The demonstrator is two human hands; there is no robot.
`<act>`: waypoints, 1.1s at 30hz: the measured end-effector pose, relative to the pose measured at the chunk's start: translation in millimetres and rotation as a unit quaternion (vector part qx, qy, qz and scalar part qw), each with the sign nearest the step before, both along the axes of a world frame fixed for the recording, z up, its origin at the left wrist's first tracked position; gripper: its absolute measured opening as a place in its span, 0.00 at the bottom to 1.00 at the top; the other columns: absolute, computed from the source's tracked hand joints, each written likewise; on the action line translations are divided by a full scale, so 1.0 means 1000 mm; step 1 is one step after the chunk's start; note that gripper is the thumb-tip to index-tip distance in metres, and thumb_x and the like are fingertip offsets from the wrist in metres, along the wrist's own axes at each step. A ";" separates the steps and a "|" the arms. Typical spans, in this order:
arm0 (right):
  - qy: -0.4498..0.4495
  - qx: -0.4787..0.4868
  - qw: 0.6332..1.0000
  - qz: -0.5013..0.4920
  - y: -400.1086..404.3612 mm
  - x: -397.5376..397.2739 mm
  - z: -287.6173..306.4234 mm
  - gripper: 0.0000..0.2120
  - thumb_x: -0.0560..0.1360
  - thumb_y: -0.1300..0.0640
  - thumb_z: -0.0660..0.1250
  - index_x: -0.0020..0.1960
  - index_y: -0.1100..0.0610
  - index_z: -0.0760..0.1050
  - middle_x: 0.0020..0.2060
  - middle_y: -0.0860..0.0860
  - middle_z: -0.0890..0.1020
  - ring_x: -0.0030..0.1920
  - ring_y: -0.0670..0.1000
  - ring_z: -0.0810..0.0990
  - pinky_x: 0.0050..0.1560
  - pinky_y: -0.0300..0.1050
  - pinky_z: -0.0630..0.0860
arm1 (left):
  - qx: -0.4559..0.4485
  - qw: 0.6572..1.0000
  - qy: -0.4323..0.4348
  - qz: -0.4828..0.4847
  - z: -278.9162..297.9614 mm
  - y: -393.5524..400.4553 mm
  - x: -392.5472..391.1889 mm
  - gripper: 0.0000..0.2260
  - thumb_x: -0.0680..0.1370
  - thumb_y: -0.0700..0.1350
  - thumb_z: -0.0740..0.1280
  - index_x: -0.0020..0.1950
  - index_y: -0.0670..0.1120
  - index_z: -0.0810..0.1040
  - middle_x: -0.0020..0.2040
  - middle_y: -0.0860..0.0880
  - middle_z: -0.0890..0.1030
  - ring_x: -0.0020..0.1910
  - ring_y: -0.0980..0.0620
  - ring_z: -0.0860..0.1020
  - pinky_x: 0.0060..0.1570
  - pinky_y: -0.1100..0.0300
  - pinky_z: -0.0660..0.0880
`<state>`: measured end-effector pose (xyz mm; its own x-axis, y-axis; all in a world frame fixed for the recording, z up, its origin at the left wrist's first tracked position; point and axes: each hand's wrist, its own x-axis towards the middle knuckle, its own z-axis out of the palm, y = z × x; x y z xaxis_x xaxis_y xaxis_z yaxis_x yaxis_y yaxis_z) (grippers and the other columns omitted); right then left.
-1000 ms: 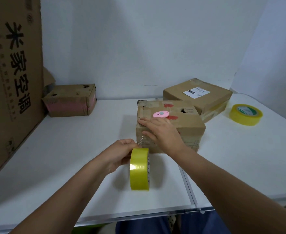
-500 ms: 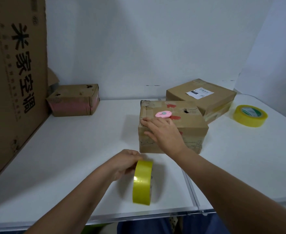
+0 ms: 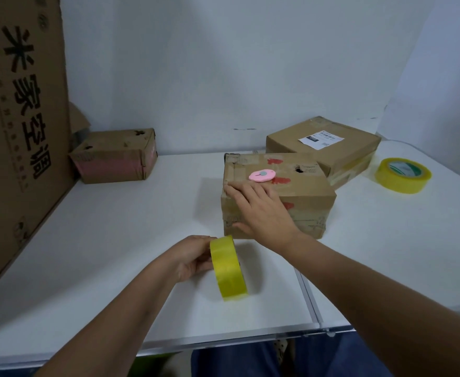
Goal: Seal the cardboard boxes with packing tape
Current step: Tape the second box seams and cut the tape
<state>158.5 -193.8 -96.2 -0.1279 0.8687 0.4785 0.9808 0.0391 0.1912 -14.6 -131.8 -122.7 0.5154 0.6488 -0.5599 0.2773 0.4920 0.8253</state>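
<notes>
left hand [image 3: 193, 257] grips upright yellow tape roll [image 3: 229, 269] near table's [image 3: 114, 240] front edge | right hand [image 3: 258, 210] flat on cardboard box [image 3: 307, 197] | pink cutter [image 3: 261, 175] atop box

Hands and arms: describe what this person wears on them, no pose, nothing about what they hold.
Both the left hand and the right hand are bare: no gloves, and no rings, watch or bracelet that the head view shows. Both forearms are bare too, with no sleeve showing as far as the frame's edge. The only clothing in view is dark blue fabric below the table edge.
</notes>
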 end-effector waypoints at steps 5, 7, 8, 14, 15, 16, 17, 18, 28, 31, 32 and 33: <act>0.257 0.135 0.954 0.077 -0.017 -0.002 0.017 0.10 0.76 0.57 0.64 0.57 0.52 0.73 0.51 0.48 0.78 0.51 0.49 0.75 0.53 0.47 0.73 | 0.011 1.000 -0.012 0.010 -0.005 0.000 0.000 0.11 0.78 0.37 0.63 0.37 0.44 0.76 0.29 0.48 0.74 0.26 0.55 0.74 0.26 0.64 0.75; 0.405 0.029 0.913 0.038 -0.026 -0.007 0.019 0.04 0.79 0.57 0.61 0.51 0.52 0.74 0.36 0.47 0.82 0.37 0.48 0.80 0.42 0.50 0.78 | 0.024 0.999 -0.016 0.014 -0.005 -0.005 0.002 0.10 0.78 0.37 0.64 0.37 0.43 0.76 0.28 0.48 0.76 0.25 0.55 0.75 0.26 0.64 0.75; 0.462 -0.074 0.884 -0.008 -0.031 -0.012 0.019 0.05 0.80 0.54 0.60 0.51 0.53 0.74 0.35 0.49 0.83 0.35 0.49 0.81 0.41 0.50 0.79 | 0.029 0.999 -0.021 0.017 -0.005 -0.008 0.004 0.10 0.78 0.36 0.64 0.37 0.43 0.76 0.29 0.48 0.76 0.25 0.55 0.76 0.27 0.64 0.75; 0.700 -0.375 0.607 -0.021 -0.053 -0.005 0.021 0.35 0.76 0.30 0.53 0.73 0.51 0.66 0.64 0.50 0.78 0.63 0.52 0.77 0.63 0.47 0.74 | 0.079 0.994 -0.012 0.080 -0.009 -0.032 0.021 0.09 0.81 0.34 0.56 0.48 0.32 0.75 0.34 0.39 0.82 0.29 0.47 0.82 0.36 0.56 0.83; 0.682 -0.367 0.632 -0.013 -0.056 -0.002 0.024 0.35 0.76 0.31 0.55 0.74 0.52 0.66 0.68 0.50 0.74 0.68 0.52 0.73 0.68 0.48 0.69 | 0.077 0.994 -0.013 0.082 -0.010 -0.036 0.024 0.11 0.82 0.34 0.54 0.52 0.31 0.74 0.38 0.37 0.83 0.31 0.45 0.83 0.42 0.53 0.83; 0.642 -0.357 0.678 -0.029 -0.059 0.000 0.026 0.32 0.77 0.34 0.57 0.72 0.54 0.68 0.67 0.51 0.75 0.67 0.52 0.73 0.67 0.46 0.69 | 0.076 0.994 -0.015 0.077 -0.012 -0.041 0.028 0.12 0.82 0.35 0.53 0.54 0.31 0.73 0.41 0.36 0.84 0.34 0.43 0.83 0.43 0.52 0.83; 0.598 -0.345 0.721 -0.055 -0.061 0.004 0.029 0.28 0.78 0.37 0.59 0.68 0.56 0.72 0.63 0.52 0.78 0.62 0.52 0.77 0.61 0.43 0.74 | 0.081 0.994 -0.011 0.067 -0.012 -0.046 0.033 0.11 0.82 0.36 0.53 0.56 0.32 0.73 0.42 0.36 0.84 0.35 0.42 0.84 0.41 0.53 0.83; 0.568 -0.335 0.747 -0.081 -0.063 0.009 0.032 0.24 0.79 0.40 0.60 0.64 0.57 0.75 0.57 0.53 0.81 0.55 0.52 0.80 0.53 0.41 0.76 | 0.097 0.994 0.003 0.052 -0.012 -0.050 0.037 0.09 0.82 0.37 0.55 0.55 0.35 0.74 0.42 0.37 0.85 0.35 0.43 0.84 0.36 0.56 0.82; 0.458 -0.433 0.763 -0.143 -0.070 0.021 0.034 0.21 0.76 0.40 0.64 0.62 0.52 0.73 0.56 0.52 0.78 0.54 0.54 0.77 0.56 0.48 0.76 | 0.400 0.859 0.258 -0.188 -0.027 -0.068 0.039 0.08 0.77 0.49 0.66 0.38 0.52 0.72 0.40 0.53 0.78 0.37 0.54 0.75 0.34 0.62 0.70; 0.423 -0.434 0.783 -0.138 -0.065 0.015 0.039 0.17 0.76 0.39 0.64 0.57 0.50 0.73 0.49 0.49 0.76 0.48 0.50 0.75 0.49 0.43 0.71 | 0.425 0.796 0.335 -0.270 -0.020 -0.063 0.039 0.11 0.77 0.58 0.66 0.41 0.52 0.72 0.42 0.53 0.77 0.40 0.52 0.76 0.37 0.60 0.70; 0.406 -0.436 0.792 -0.132 -0.063 0.014 0.040 0.17 0.76 0.39 0.64 0.55 0.50 0.75 0.47 0.48 0.76 0.46 0.49 0.75 0.47 0.42 0.70 | 0.430 0.777 0.359 -0.287 -0.018 -0.061 0.040 0.13 0.76 0.61 0.65 0.45 0.52 0.74 0.43 0.53 0.78 0.41 0.52 0.76 0.38 0.60 0.71; 0.387 -0.435 0.804 -0.124 -0.061 0.012 0.041 0.15 0.76 0.38 0.64 0.50 0.49 0.76 0.43 0.46 0.75 0.43 0.48 0.75 0.44 0.40 0.69 | 0.434 0.764 0.373 -0.298 -0.015 -0.060 0.040 0.15 0.76 0.62 0.65 0.48 0.51 0.76 0.43 0.53 0.78 0.41 0.52 0.76 0.39 0.60 0.72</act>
